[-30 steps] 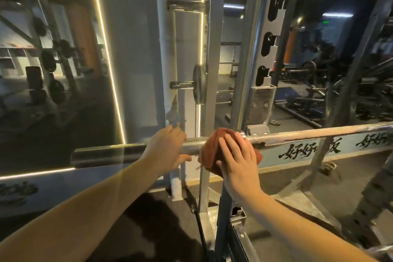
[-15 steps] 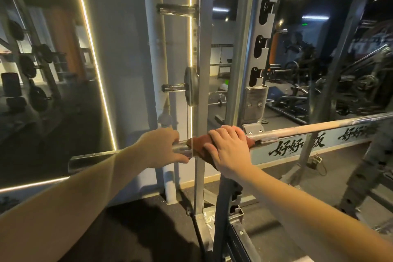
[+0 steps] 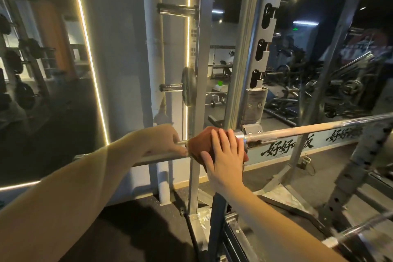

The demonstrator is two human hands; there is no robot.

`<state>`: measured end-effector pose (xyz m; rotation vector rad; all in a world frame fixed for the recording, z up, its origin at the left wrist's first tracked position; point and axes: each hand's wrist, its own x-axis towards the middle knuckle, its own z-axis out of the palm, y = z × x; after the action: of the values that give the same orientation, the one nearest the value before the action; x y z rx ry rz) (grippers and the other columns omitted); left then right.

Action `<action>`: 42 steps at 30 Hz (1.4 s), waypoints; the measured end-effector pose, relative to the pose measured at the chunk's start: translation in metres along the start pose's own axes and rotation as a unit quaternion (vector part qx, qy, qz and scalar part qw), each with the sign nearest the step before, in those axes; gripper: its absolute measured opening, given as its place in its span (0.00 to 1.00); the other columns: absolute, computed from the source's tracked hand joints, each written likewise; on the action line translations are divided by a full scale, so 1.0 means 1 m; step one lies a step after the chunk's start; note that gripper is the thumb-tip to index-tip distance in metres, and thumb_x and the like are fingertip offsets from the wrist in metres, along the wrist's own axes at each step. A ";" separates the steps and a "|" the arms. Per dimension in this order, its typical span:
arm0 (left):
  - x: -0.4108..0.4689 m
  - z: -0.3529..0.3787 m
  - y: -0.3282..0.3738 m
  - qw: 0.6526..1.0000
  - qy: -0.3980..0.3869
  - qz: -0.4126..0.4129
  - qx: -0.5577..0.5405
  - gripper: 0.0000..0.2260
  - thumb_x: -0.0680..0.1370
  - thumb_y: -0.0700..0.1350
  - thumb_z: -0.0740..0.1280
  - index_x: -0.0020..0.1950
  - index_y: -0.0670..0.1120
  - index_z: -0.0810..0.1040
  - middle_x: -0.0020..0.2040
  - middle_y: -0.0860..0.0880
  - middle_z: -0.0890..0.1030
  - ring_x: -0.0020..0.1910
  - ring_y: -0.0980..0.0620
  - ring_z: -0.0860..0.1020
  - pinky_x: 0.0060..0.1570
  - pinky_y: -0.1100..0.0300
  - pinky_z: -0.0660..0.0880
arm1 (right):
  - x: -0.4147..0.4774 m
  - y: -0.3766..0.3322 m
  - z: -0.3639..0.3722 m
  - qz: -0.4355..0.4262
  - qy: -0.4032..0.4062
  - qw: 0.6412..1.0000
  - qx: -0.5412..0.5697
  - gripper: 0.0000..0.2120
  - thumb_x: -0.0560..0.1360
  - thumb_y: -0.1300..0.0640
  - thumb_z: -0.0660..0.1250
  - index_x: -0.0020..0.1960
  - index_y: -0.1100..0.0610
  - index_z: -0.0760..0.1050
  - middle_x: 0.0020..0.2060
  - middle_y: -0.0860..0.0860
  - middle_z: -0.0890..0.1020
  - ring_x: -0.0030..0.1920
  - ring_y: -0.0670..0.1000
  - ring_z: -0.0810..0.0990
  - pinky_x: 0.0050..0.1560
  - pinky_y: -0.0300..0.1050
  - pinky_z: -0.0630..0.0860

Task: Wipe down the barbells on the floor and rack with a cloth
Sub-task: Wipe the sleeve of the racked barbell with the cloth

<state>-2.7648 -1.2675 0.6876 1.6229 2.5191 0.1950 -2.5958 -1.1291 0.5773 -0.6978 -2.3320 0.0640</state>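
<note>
1. Watching the head view: my left hand (image 3: pixel 163 142) is wrapped over the barbell (image 3: pixel 308 132), fingers curled round the thick sleeve end and steadying it
2. My right hand (image 3: pixel 225 155) lies flat, fingers straight, thumb spread, pressing the rust-red cloth (image 3: pixel 197 144) onto the bar rather than clutching it
3. The cloth is draped over the barbell just beside the left hand, right where sleeve meets shaft, and close to the hook (image 3: pixel 252 128) on the rack upright (image 3: pixel 241 70) that carries the bar
4. Progress, as I judge it: we're working this one end of the racked bar, at the collar
5. The long shaft running off to the right looks dull and blotchy, so I'd call that stretch not yet wiped, though in this dim light I can't be sure
6. The sleeve under and beyond my left hand, I can't tell whether it's been cleaned
7. Left to do: a second bar (image 3: pixel 361 229) shows blurred at lower right, sitting lower than this one, with no cloth near it, so I reckon it's waiting
8. My call: early days, most of the wiping ahead of us
</note>
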 end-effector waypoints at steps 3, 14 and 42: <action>0.001 0.001 -0.004 0.999 -0.016 -0.017 0.023 0.21 0.78 0.67 0.64 0.48 0.50 0.83 0.39 0.51 0.83 0.42 0.53 0.82 0.52 0.57 0.79 | 0.037 0.000 -0.013 -0.004 -0.034 0.999 -0.022 0.31 0.83 0.33 0.40 0.74 0.45 0.71 0.69 0.45 0.76 0.79 0.54 0.60 0.80 0.62 0.43; -0.091 -0.005 -0.090 0.990 0.130 -0.044 0.030 0.10 0.78 0.54 0.74 0.54 0.50 0.82 0.46 0.53 0.82 0.43 0.57 0.79 0.42 0.73 0.73 | 0.012 -0.095 -0.007 -0.070 -0.055 0.994 0.055 0.19 0.84 0.40 0.49 0.70 0.41 0.69 0.64 0.44 0.74 0.71 0.51 0.66 0.76 0.56 0.53; -0.178 0.065 -0.152 0.862 0.289 -0.050 -0.414 0.39 0.67 0.81 0.58 0.47 0.45 0.77 0.32 0.51 0.77 0.29 0.56 0.73 0.32 0.63 0.71 | 0.014 -0.122 0.009 0.184 -0.024 0.982 0.042 0.24 0.83 0.35 0.48 0.72 0.44 0.69 0.80 0.50 0.61 0.82 0.56 0.45 0.79 0.68 0.39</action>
<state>-2.8153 -1.4900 0.6041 1.1458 2.2654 1.6955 -2.6673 -1.2251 0.6068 -1.0855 -2.2026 0.3461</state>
